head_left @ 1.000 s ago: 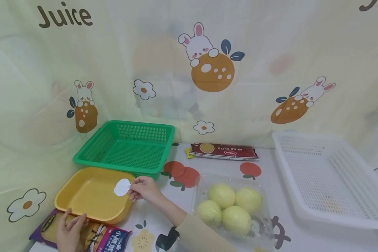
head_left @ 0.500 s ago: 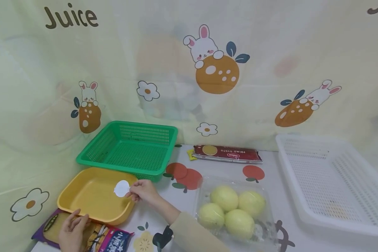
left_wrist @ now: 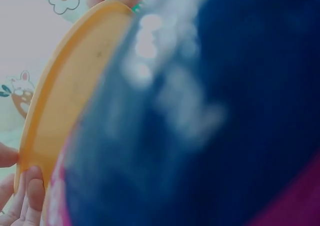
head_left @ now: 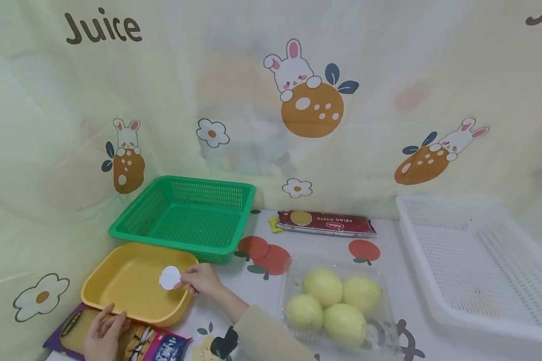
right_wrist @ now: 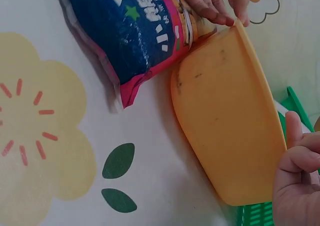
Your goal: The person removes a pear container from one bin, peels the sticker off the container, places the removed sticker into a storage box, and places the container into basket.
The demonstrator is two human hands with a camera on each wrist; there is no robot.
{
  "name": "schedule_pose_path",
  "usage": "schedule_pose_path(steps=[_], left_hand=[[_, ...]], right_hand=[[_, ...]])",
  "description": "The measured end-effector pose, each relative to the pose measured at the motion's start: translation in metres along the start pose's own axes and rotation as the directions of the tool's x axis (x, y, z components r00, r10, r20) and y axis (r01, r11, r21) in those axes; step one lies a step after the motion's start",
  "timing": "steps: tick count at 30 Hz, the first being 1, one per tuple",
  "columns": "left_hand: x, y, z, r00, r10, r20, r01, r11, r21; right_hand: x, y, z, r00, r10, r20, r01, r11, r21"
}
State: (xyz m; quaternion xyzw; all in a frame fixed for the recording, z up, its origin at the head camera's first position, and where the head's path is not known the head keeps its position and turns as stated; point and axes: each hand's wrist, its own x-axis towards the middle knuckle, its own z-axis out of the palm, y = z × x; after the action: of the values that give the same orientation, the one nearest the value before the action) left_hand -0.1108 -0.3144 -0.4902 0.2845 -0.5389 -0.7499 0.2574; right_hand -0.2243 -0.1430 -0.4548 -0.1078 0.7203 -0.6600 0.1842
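Observation:
A yellow plastic basin point(head_left: 133, 286) stands at the left of the table. My left hand point(head_left: 103, 333) pinches its near rim, thumb and fingertips on either side; in the right wrist view these fingers point(right_wrist: 220, 3) meet at the rim's corner. My right hand point(head_left: 203, 281) pinches a thin white round piece point(head_left: 169, 278) by its edge, over the basin's right side. Its exact kind does not show. Under the left hand lies a purple and blue printed snack bag point(head_left: 164, 348), which fills much of the left wrist view as a blur.
Behind the basin sits a green mesh basket point(head_left: 185, 220). A red Primo Gusto packet point(head_left: 327, 223) lies at the back, beside a small yellow wrapper point(head_left: 274, 224). Several pale yellow round fruits point(head_left: 344, 323) rest in a clear plastic box. At right is a white basket point(head_left: 469, 260).
The head view has shifted slightly. My right hand has brought the white round piece a little down and to the left over the basin. The left hand stays at the rim.

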Motion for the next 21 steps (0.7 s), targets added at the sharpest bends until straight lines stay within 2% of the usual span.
schedule_pose_path(steps=[3,7,11,21], left_hand=[[-0.0012,0.0,-0.0028,1.0,-0.012,0.014,0.012,1.0,0.01],[-0.0009,-0.0022,-0.0035,1.0,0.006,0.027,-0.005,0.999,-0.044],[-0.0001,-0.0028,-0.0032,1.0,0.005,0.029,-0.003,0.999,-0.053],[0.0004,-0.0033,-0.0018,0.999,0.014,0.038,-0.012,0.999,-0.05]], right_hand=[[-0.0019,0.0036,0.0008,1.0,-0.001,0.002,0.001,1.0,-0.011],[-0.0019,0.0051,0.0023,1.0,0.001,-0.007,-0.001,1.0,-0.007],[-0.0019,0.004,0.0028,1.0,-0.002,-0.016,0.001,1.0,-0.01],[-0.0025,0.0012,0.0036,0.998,-0.041,-0.041,0.037,0.994,-0.103]])
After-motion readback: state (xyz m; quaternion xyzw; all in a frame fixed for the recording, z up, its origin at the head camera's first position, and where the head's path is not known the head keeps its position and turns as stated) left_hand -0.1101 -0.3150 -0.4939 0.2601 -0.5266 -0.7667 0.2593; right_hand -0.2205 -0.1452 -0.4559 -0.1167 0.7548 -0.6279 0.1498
